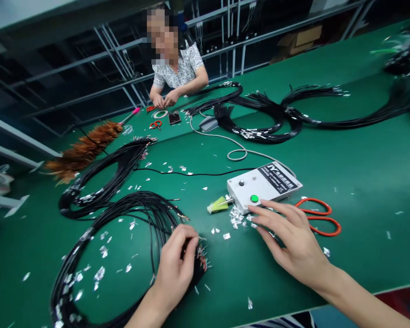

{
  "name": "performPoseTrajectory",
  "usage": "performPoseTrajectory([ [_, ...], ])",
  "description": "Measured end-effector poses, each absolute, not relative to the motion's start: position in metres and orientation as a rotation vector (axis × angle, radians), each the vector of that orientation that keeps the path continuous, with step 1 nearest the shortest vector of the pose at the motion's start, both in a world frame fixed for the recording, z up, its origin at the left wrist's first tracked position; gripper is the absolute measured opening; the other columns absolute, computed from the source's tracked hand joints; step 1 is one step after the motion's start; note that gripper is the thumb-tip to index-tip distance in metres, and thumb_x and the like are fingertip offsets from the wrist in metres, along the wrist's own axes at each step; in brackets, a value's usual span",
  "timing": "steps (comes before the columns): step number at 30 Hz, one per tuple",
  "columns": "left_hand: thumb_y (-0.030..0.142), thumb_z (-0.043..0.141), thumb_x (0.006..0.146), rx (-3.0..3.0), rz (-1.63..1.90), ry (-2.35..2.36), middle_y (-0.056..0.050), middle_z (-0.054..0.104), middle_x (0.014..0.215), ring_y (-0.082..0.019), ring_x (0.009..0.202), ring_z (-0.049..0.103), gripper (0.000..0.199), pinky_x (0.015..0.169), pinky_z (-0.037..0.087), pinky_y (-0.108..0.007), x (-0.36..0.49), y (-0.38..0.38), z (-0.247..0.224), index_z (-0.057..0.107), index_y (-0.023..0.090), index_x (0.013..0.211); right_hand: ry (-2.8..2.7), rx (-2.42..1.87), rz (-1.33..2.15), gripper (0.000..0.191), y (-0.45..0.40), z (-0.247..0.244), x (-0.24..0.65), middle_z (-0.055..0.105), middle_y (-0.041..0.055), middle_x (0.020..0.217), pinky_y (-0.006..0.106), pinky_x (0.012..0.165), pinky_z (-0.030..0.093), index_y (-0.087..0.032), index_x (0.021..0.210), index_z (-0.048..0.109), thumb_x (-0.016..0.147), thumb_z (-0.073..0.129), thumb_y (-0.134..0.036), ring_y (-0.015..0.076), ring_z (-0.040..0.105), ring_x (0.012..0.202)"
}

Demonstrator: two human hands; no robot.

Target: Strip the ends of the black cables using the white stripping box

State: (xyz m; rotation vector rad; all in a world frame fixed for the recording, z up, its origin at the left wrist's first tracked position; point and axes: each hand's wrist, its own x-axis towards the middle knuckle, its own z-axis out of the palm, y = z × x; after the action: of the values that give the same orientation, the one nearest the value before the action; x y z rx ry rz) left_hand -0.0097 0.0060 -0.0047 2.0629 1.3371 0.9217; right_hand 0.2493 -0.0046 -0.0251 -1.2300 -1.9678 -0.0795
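Observation:
My left hand (176, 262) is closed in a pinch over the near cable bundle (118, 205), gripping a black cable whose thin end pokes out beside the thumb. Stripped red and pale wire ends (201, 257) fan out just right of it. My right hand (290, 239) is open, its fingers spread beside the front corner of a white control box (249, 187) with a green button. Under and near those fingertips lie small silver foil pieces (237, 217). A yellow-green tip (218, 205) juts from the box's left side. Behind my right hand, orange-handled scissors (335, 228) are partly hidden.
Across the green table (355, 182) a person (179, 68) works with both hands, near a phone (174, 118) and small red scissors (156, 124). More black cable coils (290, 132) lie at the back. A brown feather duster (89, 150) rests at left. Foil scraps are scattered about.

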Motion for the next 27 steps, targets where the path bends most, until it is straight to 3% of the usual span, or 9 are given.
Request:
performPoseTrajectory([
  [4, 0.014, 0.045, 0.094, 2.119, 0.704, 1.095, -0.006, 0.07, 0.088, -0.02, 0.085, 0.066, 0.017, 0.09, 0.049, -0.038, -0.033, -0.013, 0.012, 0.059, 0.024, 0.094, -2.054, -1.114, 0.018, 0.021, -0.018, -0.033, 0.239, 0.074, 0.0062, 0.113, 0.039, 0.091, 0.046, -0.022, 0.102, 0.063, 0.091, 0.053, -0.008, 0.0218, 0.066, 0.107],
  [8, 0.013, 0.036, 0.095, 2.113, 0.738, 1.446, -0.01, 0.071, 0.107, -0.022, 0.105, 0.065, 0.029, 0.092, 0.052, -0.038, -0.084, 0.011, 0.015, 0.06, 0.023, 0.107, -2.081, -1.065, 0.059, 0.019, -0.021, -0.042, 0.236, 0.073, 0.008, 0.113, 0.037, 0.088, 0.049, -0.021, 0.102, 0.064, 0.092, 0.051, -0.011, 0.021, 0.066, 0.106],
  [12, -0.001, 0.039, 0.074, 2.606, 0.203, 1.763, -0.017, 0.048, 0.148, -0.032, 0.138, 0.043, 0.071, 0.107, 0.039, -0.052, -0.13, 0.063, 0.001, 0.041, 0.016, 0.143, -2.053, -1.067, 0.071, 0.017, -0.018, -0.043, 0.235, 0.074, 0.0065, 0.11, 0.035, 0.083, 0.054, -0.022, 0.099, 0.066, 0.092, 0.053, -0.015, 0.0213, 0.069, 0.101],
  [15, -0.006, 0.04, 0.066, 2.814, -0.145, 1.619, -0.017, 0.041, 0.153, -0.03, 0.144, 0.032, 0.087, 0.114, 0.027, -0.05, -0.133, 0.098, -0.005, 0.03, 0.012, 0.15, -2.043, -1.089, 0.063, 0.015, -0.017, -0.044, 0.234, 0.074, 0.0049, 0.108, 0.034, 0.08, 0.056, -0.024, 0.097, 0.066, 0.092, 0.053, -0.019, 0.0214, 0.07, 0.098],
  [17, -0.006, 0.043, 0.065, 2.845, -0.237, 1.458, -0.017, 0.051, 0.145, -0.029, 0.138, 0.041, 0.084, 0.115, 0.025, -0.048, -0.126, 0.115, -0.004, 0.036, 0.013, 0.147, -2.046, -1.098, 0.044, 0.015, -0.017, -0.045, 0.234, 0.074, 0.0044, 0.108, 0.034, 0.079, 0.057, -0.025, 0.097, 0.067, 0.093, 0.052, -0.022, 0.0218, 0.07, 0.097],
  [21, -0.004, 0.049, 0.063, 2.802, -0.232, 1.348, -0.014, 0.064, 0.11, -0.03, 0.107, 0.058, 0.058, 0.099, 0.04, -0.046, -0.12, 0.129, 0.003, 0.06, 0.017, 0.115, -2.064, -1.111, 0.005, 0.018, -0.016, -0.046, 0.235, 0.074, 0.0041, 0.108, 0.032, 0.077, 0.058, -0.025, 0.098, 0.068, 0.093, 0.051, -0.023, 0.0216, 0.071, 0.096],
  [24, -0.004, 0.049, 0.06, 2.731, -0.12, 1.351, -0.01, 0.06, 0.093, -0.029, 0.093, 0.057, 0.04, 0.086, 0.043, -0.043, -0.125, 0.127, 0.01, 0.062, 0.019, 0.089, -2.074, -1.109, -0.029, 0.019, -0.014, -0.044, 0.234, 0.074, 0.0048, 0.108, 0.03, 0.075, 0.059, -0.025, 0.097, 0.069, 0.094, 0.05, -0.024, 0.0212, 0.071, 0.096],
  [27, -0.001, 0.046, 0.062, 2.62, 0.104, 1.397, -0.008, 0.059, 0.092, -0.026, 0.093, 0.055, 0.03, 0.087, 0.041, -0.044, -0.132, 0.124, 0.016, 0.058, 0.021, 0.08, -2.09, -1.09, -0.053, 0.019, -0.013, -0.046, 0.236, 0.074, 0.0044, 0.108, 0.03, 0.075, 0.059, -0.025, 0.097, 0.069, 0.094, 0.05, -0.026, 0.021, 0.071, 0.095],
])
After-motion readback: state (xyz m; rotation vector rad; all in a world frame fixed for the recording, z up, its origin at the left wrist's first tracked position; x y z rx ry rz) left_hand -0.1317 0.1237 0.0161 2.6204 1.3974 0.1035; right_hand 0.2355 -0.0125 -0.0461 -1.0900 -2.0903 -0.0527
